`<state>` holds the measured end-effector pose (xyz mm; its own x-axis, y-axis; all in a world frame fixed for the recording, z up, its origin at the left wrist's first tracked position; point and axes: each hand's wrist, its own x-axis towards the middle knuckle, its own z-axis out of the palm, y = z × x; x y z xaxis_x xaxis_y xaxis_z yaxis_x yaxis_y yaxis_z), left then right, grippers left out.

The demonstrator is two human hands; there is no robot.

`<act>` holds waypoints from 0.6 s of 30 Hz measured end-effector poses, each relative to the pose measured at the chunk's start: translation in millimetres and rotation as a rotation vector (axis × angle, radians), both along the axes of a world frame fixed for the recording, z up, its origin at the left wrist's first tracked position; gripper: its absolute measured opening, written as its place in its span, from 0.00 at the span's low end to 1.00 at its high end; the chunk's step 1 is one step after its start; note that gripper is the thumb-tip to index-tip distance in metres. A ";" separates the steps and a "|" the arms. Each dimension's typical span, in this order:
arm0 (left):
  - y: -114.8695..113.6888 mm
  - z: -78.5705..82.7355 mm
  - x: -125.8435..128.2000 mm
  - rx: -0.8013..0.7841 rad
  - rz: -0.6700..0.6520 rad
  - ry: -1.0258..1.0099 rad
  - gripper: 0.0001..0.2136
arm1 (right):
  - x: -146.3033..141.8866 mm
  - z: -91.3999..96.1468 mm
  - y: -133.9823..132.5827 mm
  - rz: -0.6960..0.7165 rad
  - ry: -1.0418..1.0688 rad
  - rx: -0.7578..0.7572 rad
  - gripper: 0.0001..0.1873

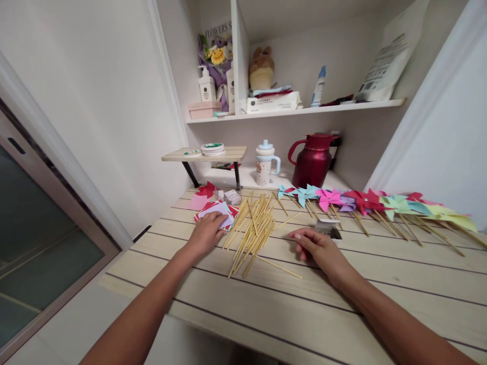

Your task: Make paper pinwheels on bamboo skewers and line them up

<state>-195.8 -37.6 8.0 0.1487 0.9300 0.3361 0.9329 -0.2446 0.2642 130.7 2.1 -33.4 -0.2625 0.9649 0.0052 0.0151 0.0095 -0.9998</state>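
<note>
My left hand [207,230] lies flat, fingers spread, on a stack of coloured paper squares [218,209] at the left of the wooden table [380,284]. My right hand [315,244] rests on the table with its fingers curled loosely, just in front of a small grey metal thing [329,227]; it holds nothing that I can see. Between the hands lies a loose pile of thin wooden sticks [253,228]. A row of finished paper pinwheels [365,203] on sticks runs along the right side of the table.
A small wooden riser [205,153] holds tape rolls at the back left. A white lidded cup [265,163] and a dark red jug [314,159] stand behind the sticks. A shelf [297,109] above carries bottles, a plush toy and boxes. A small white box [232,196] sits near the paper.
</note>
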 end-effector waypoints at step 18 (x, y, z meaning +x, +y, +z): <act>15.5 -7.0 -15.4 0.003 0.045 -0.500 0.20 | -1.7 6.3 -1.7 0.050 -0.007 -0.045 0.24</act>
